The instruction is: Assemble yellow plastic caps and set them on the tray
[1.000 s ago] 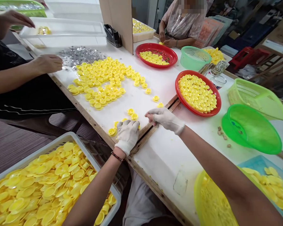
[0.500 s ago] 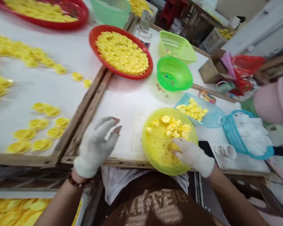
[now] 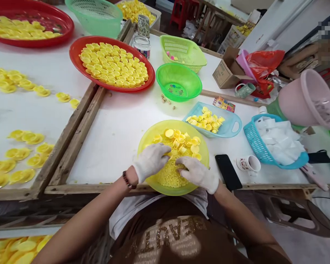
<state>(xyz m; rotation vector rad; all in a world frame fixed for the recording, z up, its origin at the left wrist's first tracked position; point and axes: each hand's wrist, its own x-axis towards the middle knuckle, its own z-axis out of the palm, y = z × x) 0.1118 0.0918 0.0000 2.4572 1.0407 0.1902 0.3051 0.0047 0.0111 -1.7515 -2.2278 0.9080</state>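
A yellow bowl (image 3: 147, 137) at the table's front edge holds small yellow beads (image 3: 172, 176) and, toward its back, round yellow pieces (image 3: 181, 139). My left hand (image 3: 153, 158), in a white glove with bare fingertips, reaches over the bowl's left side, its fingers closed around a small yellow piece near the middle. My right hand (image 3: 196, 171), gloved too, is over the right side of the beads with its fingers curled; what they hold, if anything, is hidden. The two hands are apart, fingertips facing each other.
A red tray (image 3: 151, 79) of yellow cups stands at the back left, near a green bowl (image 3: 178, 82). Right of the yellow bowl are a blue scoop tray (image 3: 232, 123), a black phone (image 3: 228, 171), a mug (image 3: 248, 164) and a blue basket (image 3: 260, 145). Wooden edging (image 3: 79, 137) divides the tabletops.
My left hand has moved right, from above the bare tabletop to the yellow bowl, and its fingers have closed. My right hand stays at the bowl. The camera view has shifted.
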